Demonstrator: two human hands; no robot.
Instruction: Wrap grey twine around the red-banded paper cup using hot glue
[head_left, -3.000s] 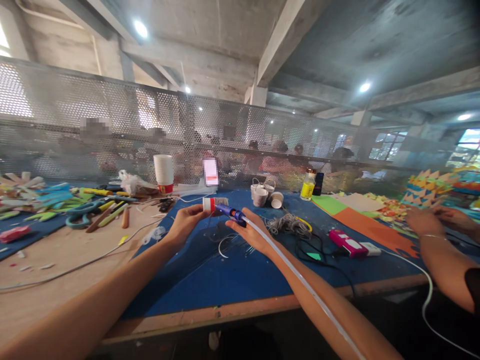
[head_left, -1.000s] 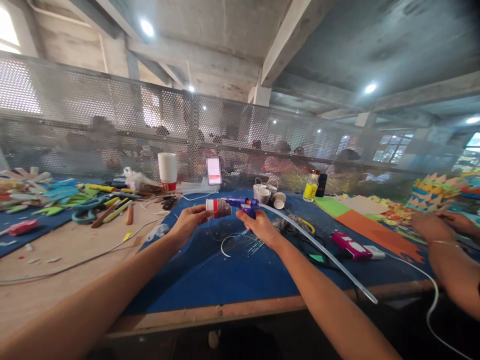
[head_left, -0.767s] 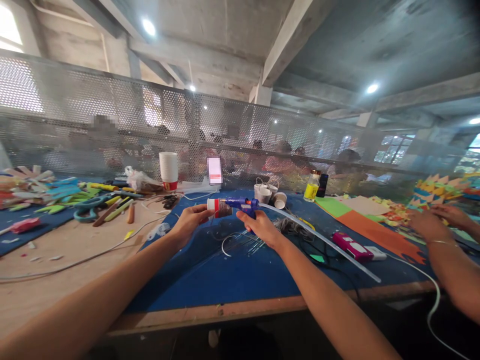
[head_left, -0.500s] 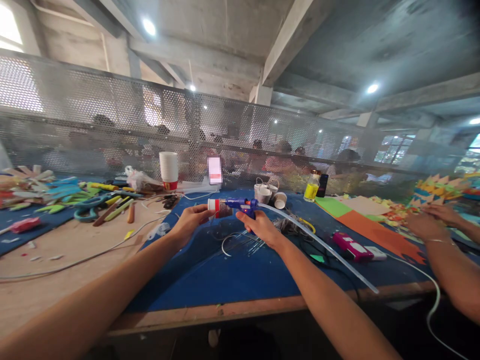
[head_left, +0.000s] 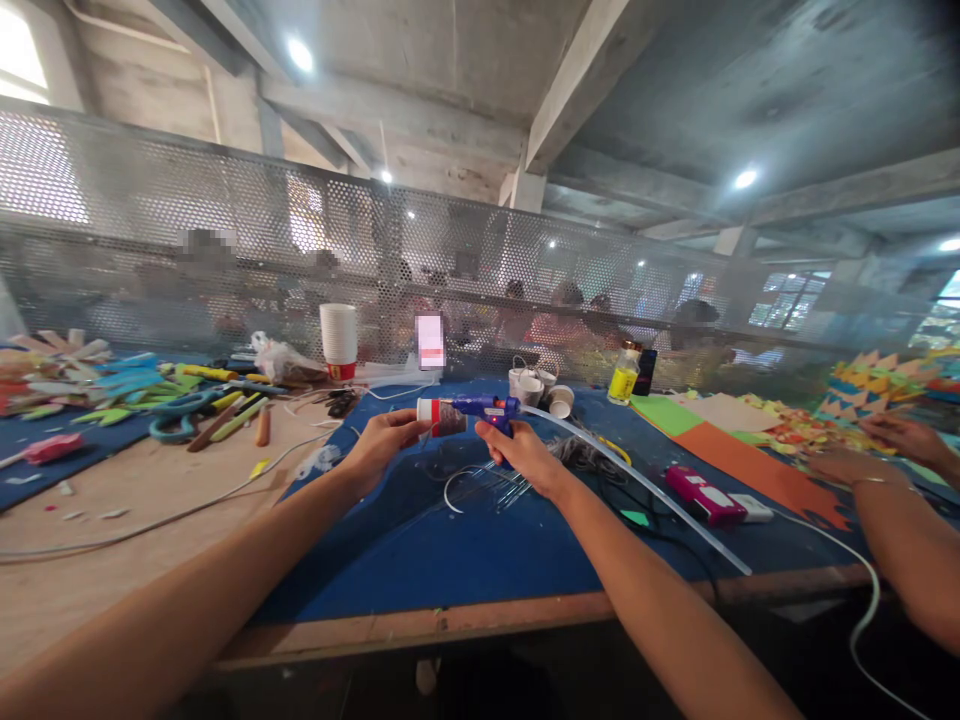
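My left hand (head_left: 380,443) is closed around a small paper cup (head_left: 437,416) with a red band, held on its side above the blue mat (head_left: 465,555). My right hand (head_left: 519,453) grips a blue hot glue gun (head_left: 486,408), its nozzle pointing left and touching the cup. A long translucent glue stick (head_left: 637,484) juts out of the gun's back toward the lower right. Both hands hover just above the mat, over a bent white wire (head_left: 461,483).
Small paper cups (head_left: 536,386), a yellow bottle (head_left: 622,375), a cup stack (head_left: 338,339), a pink tool (head_left: 701,494) and cords lie on the table. Scissors and coloured sticks (head_left: 184,415) are at left. Another person's hands (head_left: 862,460) work on coloured paper (head_left: 739,455) at right. A mesh screen (head_left: 225,250) stands behind.
Three seconds ago the glue gun pointed up-left along my forearm; it has since levelled out with its nozzle on the cup. The last second shows almost no movement.
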